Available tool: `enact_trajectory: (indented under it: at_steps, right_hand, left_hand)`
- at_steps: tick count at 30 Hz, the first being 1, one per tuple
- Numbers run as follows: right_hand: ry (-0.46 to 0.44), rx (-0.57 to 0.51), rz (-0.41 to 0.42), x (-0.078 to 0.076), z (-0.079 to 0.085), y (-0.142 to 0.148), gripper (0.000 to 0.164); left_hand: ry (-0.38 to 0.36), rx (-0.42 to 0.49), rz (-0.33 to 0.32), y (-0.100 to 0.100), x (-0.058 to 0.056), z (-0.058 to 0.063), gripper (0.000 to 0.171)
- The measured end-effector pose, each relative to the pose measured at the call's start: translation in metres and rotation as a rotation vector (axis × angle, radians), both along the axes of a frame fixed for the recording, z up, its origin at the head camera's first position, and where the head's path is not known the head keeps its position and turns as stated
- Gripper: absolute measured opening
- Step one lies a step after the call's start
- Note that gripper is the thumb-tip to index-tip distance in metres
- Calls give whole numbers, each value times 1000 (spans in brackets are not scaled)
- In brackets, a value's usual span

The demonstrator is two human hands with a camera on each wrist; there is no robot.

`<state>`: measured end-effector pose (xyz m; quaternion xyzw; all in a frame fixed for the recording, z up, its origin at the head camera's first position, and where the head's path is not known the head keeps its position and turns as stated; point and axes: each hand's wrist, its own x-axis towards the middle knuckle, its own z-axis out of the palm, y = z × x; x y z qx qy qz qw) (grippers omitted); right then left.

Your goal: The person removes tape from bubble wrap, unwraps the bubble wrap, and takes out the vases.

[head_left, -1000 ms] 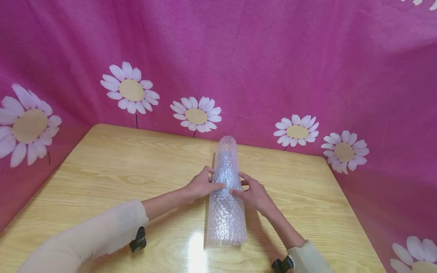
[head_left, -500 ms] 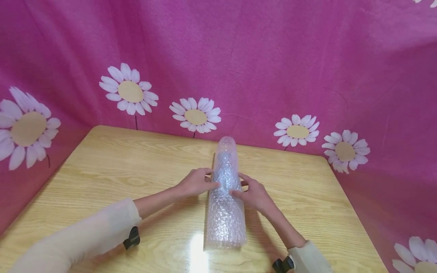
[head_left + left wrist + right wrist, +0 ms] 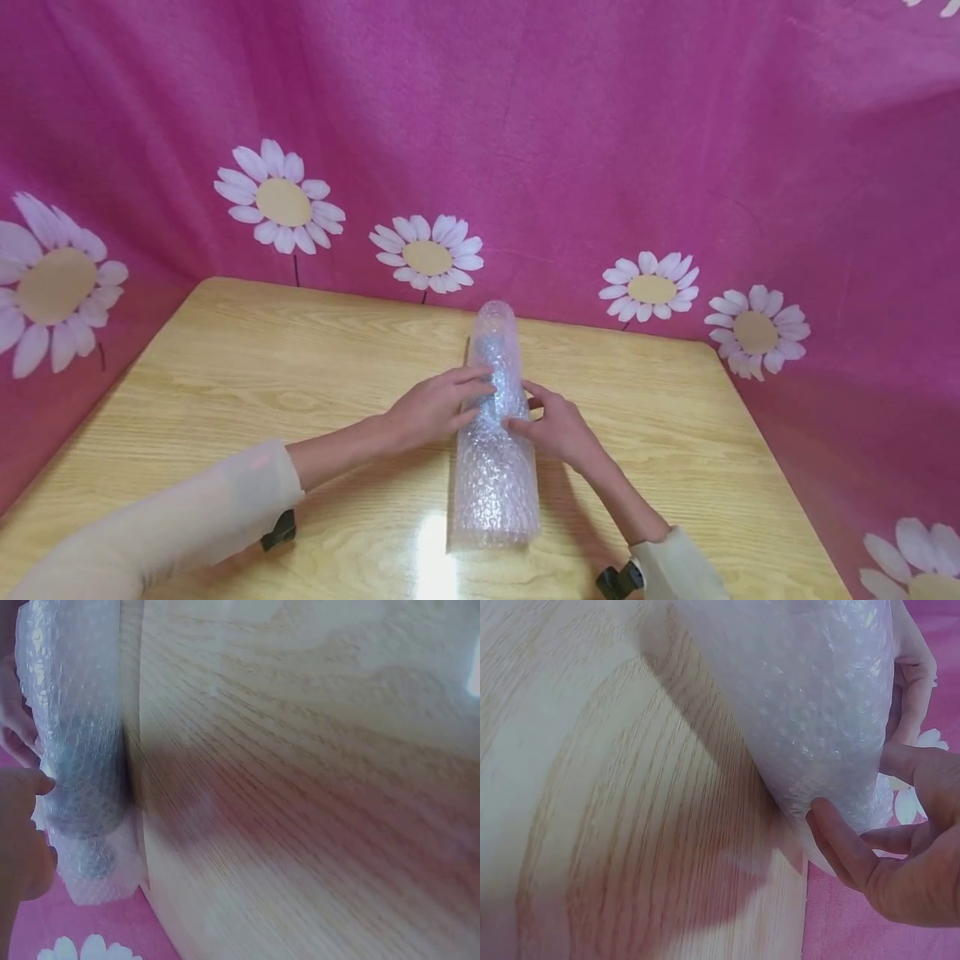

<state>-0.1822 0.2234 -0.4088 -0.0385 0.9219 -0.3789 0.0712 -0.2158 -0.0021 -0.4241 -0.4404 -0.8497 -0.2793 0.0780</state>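
The right side of the bundle is held by the right hand, with the thumb on top and the fingers down the flank. Nothing is gripped by the left hand: its fingers are laid, loosely extended, over the upper left side, and how firmly they are pressed cannot be told. Between the hands, the bundle is laid lengthwise on the table, pointed toward the far edge. A darker shape is enclosed in it, too blurred to be identified. Beyond, a pink cloth is hung.

The bundle, being round, could be rolled sideways by an uneven push; its outer layer could be sprung loose if released, since no fastening can be made out.

Compared with half a second ago, the left fingers are spread across the top rather than tucked along the side; the bundle and right hand are almost unmoved.
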Motion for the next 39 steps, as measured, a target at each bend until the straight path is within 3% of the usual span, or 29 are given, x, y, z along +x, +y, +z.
enact_trajectory:
  at_steps: [4, 16, 21, 29, 35, 39]
  right_hand:
    - [12, 2, 2, -1, -1, 0, 67]
    - [11, 37, 14, -3, 0, -2, 68]
    - [8, 39, 13, -2, 0, -2, 68]
    - [-3, 9, 11, 1, -1, -2, 69]
    - [29, -14, 28, 7, -5, -2, 70]
    - [99, 22, 41, 17, -3, -2, 74]
  left_hand:
    - [117, -34, -58, 0, 0, -1, 35]
    - [336, -116, -134, 1, -7, 1, 36]
    - [422, -117, -202, 0, -15, -3, 35]
    - [473, -92, -282, -1, -22, -5, 33]
    - [462, -108, -283, 0, -21, -6, 33]
    - [443, -113, -269, 1, -20, -6, 35]
